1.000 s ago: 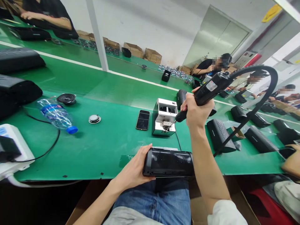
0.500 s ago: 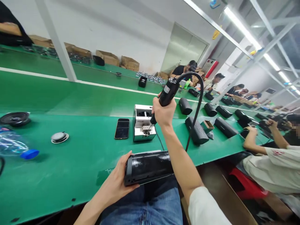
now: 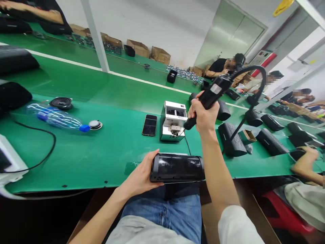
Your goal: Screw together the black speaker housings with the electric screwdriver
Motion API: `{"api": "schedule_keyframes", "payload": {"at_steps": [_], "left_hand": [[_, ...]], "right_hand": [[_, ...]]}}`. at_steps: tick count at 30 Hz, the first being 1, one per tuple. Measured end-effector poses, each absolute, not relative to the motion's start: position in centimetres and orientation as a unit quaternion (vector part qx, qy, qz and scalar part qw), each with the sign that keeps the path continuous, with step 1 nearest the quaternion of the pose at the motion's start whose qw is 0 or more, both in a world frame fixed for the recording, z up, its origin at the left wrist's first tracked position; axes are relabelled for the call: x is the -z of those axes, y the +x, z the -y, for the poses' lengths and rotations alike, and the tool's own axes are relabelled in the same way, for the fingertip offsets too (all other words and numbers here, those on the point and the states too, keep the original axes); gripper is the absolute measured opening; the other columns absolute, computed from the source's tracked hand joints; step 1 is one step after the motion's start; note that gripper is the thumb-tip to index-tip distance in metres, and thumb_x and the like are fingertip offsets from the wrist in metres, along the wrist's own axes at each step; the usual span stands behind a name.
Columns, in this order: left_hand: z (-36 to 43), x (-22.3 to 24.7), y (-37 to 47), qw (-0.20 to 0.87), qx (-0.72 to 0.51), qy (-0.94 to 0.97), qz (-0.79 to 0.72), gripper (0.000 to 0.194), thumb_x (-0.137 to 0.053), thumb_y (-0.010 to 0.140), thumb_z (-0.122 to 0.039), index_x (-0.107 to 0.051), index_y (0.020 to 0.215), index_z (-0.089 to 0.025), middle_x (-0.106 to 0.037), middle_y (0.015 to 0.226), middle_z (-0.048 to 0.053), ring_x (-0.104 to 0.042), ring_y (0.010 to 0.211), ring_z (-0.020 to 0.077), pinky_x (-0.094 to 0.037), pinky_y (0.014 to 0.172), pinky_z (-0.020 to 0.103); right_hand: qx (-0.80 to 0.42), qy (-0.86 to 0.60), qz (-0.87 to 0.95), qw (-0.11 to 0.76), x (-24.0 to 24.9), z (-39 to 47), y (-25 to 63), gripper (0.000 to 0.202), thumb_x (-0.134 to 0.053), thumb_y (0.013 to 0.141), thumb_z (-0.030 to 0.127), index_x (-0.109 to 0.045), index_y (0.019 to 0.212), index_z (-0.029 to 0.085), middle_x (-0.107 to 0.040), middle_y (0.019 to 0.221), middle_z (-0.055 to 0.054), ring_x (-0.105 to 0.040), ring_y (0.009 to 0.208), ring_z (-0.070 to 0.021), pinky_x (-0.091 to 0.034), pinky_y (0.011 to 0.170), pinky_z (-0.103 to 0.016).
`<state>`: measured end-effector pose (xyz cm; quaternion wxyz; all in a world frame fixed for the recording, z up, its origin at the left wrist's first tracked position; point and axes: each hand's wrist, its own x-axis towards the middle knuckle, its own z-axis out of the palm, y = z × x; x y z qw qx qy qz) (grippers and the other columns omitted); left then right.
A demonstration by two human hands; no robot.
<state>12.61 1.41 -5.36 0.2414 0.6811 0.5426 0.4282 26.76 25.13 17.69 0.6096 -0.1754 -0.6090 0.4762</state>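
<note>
Left hand [image 3: 145,173] clamped on the near-left end of a black casing [image 3: 180,167], thumb along its upper edge, other fingers beneath; the casing extends rightward from these fingers at the bench's near edge, its right end passing beside the right forearm. Right hand [image 3: 207,116] wrapped round a black power screwdriver [image 3: 215,89], fingers closed on its body; the tool slants down and left out of the grip, its cable [image 3: 264,79] arching up from the upper end, then down to the right of the fingers. Screwdriver tip lies at the front of a white-and-grey box-shaped device [image 3: 173,118], just left of and below the right fingers; contact at the tip too small to tell. Phone [image 3: 149,125] flat on the green bench [image 3: 114,152], left of the device and beyond the left fingers. Farther left of those fingers: a small round metal part [image 3: 95,125], beside the blue cap of a plastic bottle [image 3: 59,118] lying on its side. Right of the right hand: a textured black housing [image 3: 232,139] and a small open carton [image 3: 247,136].
</note>
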Motion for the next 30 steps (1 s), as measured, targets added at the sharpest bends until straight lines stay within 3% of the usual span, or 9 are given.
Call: {"api": "schedule_keyframes", "payload": {"at_steps": [5, 9, 19, 24, 30], "left_hand": [[-1.4, 5.2, 12.6, 0.245, -0.422, 0.685, -0.54, 0.147, -0.107, 0.08, -0.016, -0.009, 0.186, -0.04, -0.044, 0.182, 0.023, -0.051, 0.17, 0.0505, -0.051, 0.137, 0.073], [-1.4, 4.9, 12.5, 0.246, -0.423, 0.68, -0.546, 0.147, -0.109, 0.079, -0.018, -0.011, 0.187, -0.04, -0.045, 0.182, 0.022, -0.053, 0.168, 0.0499, -0.052, 0.136, 0.071], [-1.3, 5.1, 12.5, 0.245, -0.419, 0.68, -0.55, 0.147, -0.108, 0.08, -0.018, -0.01, 0.187, -0.04, -0.047, 0.181, 0.021, -0.055, 0.167, 0.0488, -0.052, 0.137, 0.071], [-1.4, 4.8, 12.6, 0.242, -0.419, 0.686, -0.543, 0.146, -0.107, 0.08, -0.018, -0.009, 0.187, -0.04, -0.045, 0.18, 0.022, -0.054, 0.167, 0.0498, -0.054, 0.135, 0.071], [-1.5, 4.9, 12.6, 0.231, -0.429, 0.693, -0.531, 0.148, -0.109, 0.08, -0.02, -0.008, 0.188, -0.038, -0.045, 0.181, 0.023, -0.051, 0.169, 0.0498, -0.05, 0.138, 0.073]], "right_hand": [[-0.412, -0.13, 0.589, 0.683, -18.6, -24.5, 27.5, 0.022, -0.083, 0.082, 0.024, -0.062, 0.085, 0.028, -0.049, 0.053, 0.014, -0.046, 0.038, -0.0087, -0.043, 0.042, -0.025], [-0.356, -0.126, 0.613, 0.693, -18.2, -25.2, 26.2, 0.022, -0.083, 0.089, 0.024, -0.062, 0.086, 0.028, -0.051, 0.058, 0.012, -0.05, 0.04, -0.0101, -0.048, 0.041, -0.027], [-0.351, -0.16, 0.598, 0.703, -17.0, -27.0, 24.2, 0.021, -0.081, 0.087, 0.025, -0.062, 0.095, 0.029, -0.053, 0.06, 0.013, -0.049, 0.037, -0.0109, -0.044, 0.036, -0.027], [-0.368, -0.176, 0.61, 0.679, -16.4, -27.1, 24.5, 0.029, -0.087, 0.087, 0.034, -0.059, 0.094, 0.03, -0.05, 0.061, 0.014, -0.046, 0.037, -0.0101, -0.044, 0.037, -0.027], [-0.395, -0.175, 0.612, 0.663, -19.4, -22.6, 28.1, 0.027, -0.091, 0.085, 0.034, -0.064, 0.09, 0.031, -0.047, 0.056, 0.013, -0.045, 0.039, -0.0112, -0.041, 0.039, -0.028]]}}
